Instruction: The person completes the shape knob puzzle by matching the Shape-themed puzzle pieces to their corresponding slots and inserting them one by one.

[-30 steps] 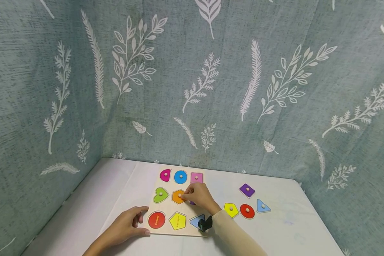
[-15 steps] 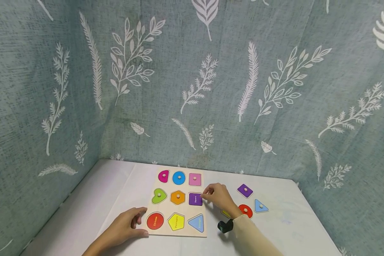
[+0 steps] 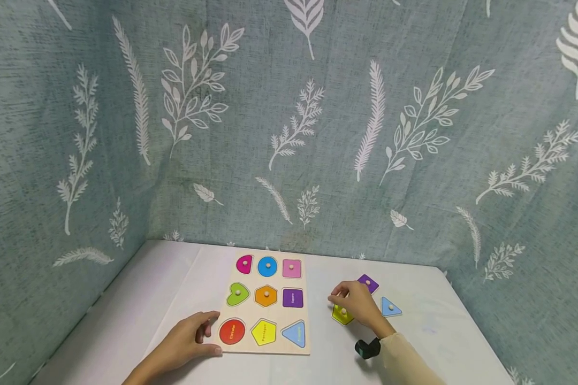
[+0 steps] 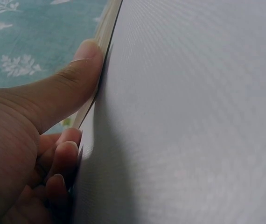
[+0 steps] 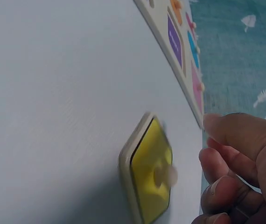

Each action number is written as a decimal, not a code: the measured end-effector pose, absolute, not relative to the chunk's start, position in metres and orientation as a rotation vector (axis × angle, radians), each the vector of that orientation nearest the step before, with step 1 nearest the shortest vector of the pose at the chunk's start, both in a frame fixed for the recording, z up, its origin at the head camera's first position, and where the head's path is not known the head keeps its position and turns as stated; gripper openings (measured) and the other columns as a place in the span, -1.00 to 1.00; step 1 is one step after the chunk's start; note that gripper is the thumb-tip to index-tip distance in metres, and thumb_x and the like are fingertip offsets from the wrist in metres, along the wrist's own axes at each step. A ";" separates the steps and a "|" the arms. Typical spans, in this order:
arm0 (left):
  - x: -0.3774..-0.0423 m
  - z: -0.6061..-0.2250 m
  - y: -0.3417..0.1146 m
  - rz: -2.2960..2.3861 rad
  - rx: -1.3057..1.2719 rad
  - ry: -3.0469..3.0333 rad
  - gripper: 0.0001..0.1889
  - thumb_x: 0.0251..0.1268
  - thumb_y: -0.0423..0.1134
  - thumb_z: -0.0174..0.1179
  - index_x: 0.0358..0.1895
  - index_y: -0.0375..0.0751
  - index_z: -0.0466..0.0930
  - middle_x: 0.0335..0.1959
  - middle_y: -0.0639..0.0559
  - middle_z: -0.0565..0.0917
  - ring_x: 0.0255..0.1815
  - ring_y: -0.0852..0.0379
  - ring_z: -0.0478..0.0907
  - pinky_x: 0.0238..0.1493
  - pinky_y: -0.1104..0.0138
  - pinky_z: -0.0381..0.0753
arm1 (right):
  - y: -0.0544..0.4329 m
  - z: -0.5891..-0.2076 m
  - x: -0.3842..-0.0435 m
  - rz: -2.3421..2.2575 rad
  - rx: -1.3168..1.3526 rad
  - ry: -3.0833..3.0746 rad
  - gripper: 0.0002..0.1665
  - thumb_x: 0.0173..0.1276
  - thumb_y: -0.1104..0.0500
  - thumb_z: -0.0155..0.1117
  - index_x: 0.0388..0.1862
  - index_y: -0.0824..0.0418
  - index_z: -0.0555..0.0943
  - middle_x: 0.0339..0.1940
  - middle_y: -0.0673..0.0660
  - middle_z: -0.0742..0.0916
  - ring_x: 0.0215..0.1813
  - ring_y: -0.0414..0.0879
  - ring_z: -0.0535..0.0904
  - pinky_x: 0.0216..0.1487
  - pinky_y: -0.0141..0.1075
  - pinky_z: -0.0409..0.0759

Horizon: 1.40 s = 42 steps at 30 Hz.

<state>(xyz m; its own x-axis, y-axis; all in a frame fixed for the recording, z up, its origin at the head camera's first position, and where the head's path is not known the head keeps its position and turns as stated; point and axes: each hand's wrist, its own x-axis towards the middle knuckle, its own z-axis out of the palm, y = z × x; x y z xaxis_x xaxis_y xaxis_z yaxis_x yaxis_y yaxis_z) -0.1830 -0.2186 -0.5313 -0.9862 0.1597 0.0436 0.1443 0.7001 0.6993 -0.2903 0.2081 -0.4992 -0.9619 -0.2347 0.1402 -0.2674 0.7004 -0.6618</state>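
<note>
A wooden shape puzzle board lies on the white-covered table. My left hand holds its near left corner, thumb along the near edge and fingers at the left side. Right of the board, my right hand hovers above loose knobbed pieces, thumb and fingertips apart with nothing between them. Closest beneath it lies a yellow pentagon piece, its knob left of the fingers in the right wrist view. A purple square piece and light blue triangle piece lie beyond the hand. The red round piece is hidden under it.
Knobbed pieces fill several board places: magenta half circle, blue circle, pink square, green heart and orange hexagon. Four-patterned leaf curtains stand behind and left. A black wrist camera hangs below the right wrist.
My right hand has left the orange hexagon on the board and moved right over the loose pieces. My left hand stays at the board's corner.
</note>
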 end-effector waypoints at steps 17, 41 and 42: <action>-0.183 -0.530 -0.221 1.172 0.268 2.889 -0.09 -0.26 0.02 0.70 0.25 -0.35 0.57 -0.38 0.15 0.45 -0.41 0.27 0.34 -0.39 0.40 0.38 | 0.256 -0.504 -0.290 1.055 0.226 -2.829 -0.86 0.25 0.14 0.57 -0.33 0.13 0.75 -0.52 -0.05 0.65 -0.48 -0.14 0.51 -0.46 -0.34 0.54; -0.182 -0.532 -0.222 1.184 0.328 2.876 -0.10 -0.23 0.01 0.70 0.26 -0.36 0.56 -0.38 0.15 0.46 -0.41 0.28 0.35 -0.39 0.41 0.40 | 0.297 -0.510 -0.315 1.027 0.042 -2.813 -0.78 0.32 0.14 0.50 -0.18 0.27 0.73 -0.49 0.04 0.61 -0.41 -0.07 0.48 -0.39 -0.30 0.48; -0.182 -0.532 -0.222 1.183 0.331 2.878 -0.10 -0.23 0.01 0.70 0.26 -0.35 0.56 -0.37 0.15 0.46 -0.40 0.28 0.36 -0.39 0.41 0.40 | 0.298 -0.509 -0.316 1.030 0.039 -2.813 -0.77 0.33 0.14 0.49 -0.17 0.28 0.73 -0.48 0.05 0.62 -0.41 -0.07 0.48 -0.38 -0.29 0.48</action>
